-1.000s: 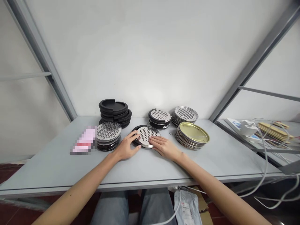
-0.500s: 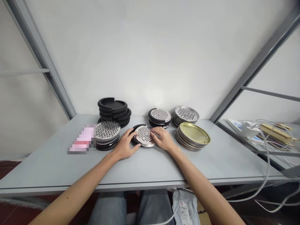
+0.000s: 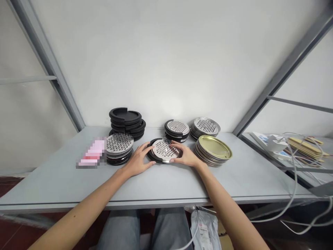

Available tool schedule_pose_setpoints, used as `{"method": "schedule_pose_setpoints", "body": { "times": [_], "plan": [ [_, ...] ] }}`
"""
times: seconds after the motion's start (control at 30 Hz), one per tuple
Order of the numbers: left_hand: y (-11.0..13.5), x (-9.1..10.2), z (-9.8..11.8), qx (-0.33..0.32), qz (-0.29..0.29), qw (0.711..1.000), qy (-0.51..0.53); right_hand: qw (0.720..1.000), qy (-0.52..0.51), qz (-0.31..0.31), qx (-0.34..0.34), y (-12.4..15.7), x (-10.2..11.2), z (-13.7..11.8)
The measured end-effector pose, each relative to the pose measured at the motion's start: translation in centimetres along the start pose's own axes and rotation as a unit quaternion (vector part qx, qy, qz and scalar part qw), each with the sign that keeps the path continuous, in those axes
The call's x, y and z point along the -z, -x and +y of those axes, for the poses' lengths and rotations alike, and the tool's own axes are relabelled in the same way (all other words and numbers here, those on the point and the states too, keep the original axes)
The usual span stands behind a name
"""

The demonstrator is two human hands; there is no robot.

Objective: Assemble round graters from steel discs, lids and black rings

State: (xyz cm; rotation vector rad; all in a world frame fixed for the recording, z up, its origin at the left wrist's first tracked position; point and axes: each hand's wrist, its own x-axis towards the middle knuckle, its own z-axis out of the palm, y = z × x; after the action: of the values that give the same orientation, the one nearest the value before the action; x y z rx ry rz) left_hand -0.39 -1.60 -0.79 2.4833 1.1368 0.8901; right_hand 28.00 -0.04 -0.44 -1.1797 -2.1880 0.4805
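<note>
A perforated steel disc (image 3: pixel 164 150) is steadied in its black ring (image 3: pixel 153 155) mid-bench (image 3: pixel 65 180); left hand (image 3: pixel 137 162) and right hand (image 3: pixel 187 157) are cupped round it, fingers spread narrowly, apparently for seating.

Bright, even light with soft shadows — sharp at the centre, frame posts (image 3: pixel 39 52) splayed by wide-angle distortion — one pixelated pink patch (image 3: pixel 91 157).

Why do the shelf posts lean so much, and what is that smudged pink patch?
Head view: the wide lens bends and splays the posts outward. The pink patch is pixelated on purpose. Light is soft and even, with faint shadows; the perforated disc between the left hand and right hand gleams slightly.
</note>
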Motion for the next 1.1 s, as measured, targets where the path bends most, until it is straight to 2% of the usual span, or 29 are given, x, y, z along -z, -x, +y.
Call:
{"method": "schedule_pose_setpoints", "body": {
  "times": [0.23,0.47,0.6,0.83,0.93,1.1],
  "plan": [
    [0.0,-0.4,-0.3,0.062,-0.043,0.997,0.034,1.000,-0.011,-0.004,-0.008,-0.1,-0.9,-0.8],
    [0.0,0.1,0.0,0.043,-0.026,0.998,0.039,0.998,-0.055,0.017,0.015,-0.3,-2.0,-0.5],
    [0.0,0.3,0.2,0.052,-0.034,0.998,0.030,0.996,-0.082,0.024,0.004,-0.4,-1.6,-0.5],
    [-0.1,-0.3,-0.2,0.077,-0.040,0.996,0.021,0.998,-0.040,-0.004,-0.047,0.0,0.1,0.4],
    [-0.2,-0.3,-0.3,0.051,-0.034,0.998,0.035,0.997,-0.027,-0.019,-0.065,0.2,0.3,1.0],
    [-0.4,0.0,0.2,0.006,-0.019,0.998,0.055,0.999,-0.030,-0.022,0.002,0.2,0.1,0.9]
  ]
}}
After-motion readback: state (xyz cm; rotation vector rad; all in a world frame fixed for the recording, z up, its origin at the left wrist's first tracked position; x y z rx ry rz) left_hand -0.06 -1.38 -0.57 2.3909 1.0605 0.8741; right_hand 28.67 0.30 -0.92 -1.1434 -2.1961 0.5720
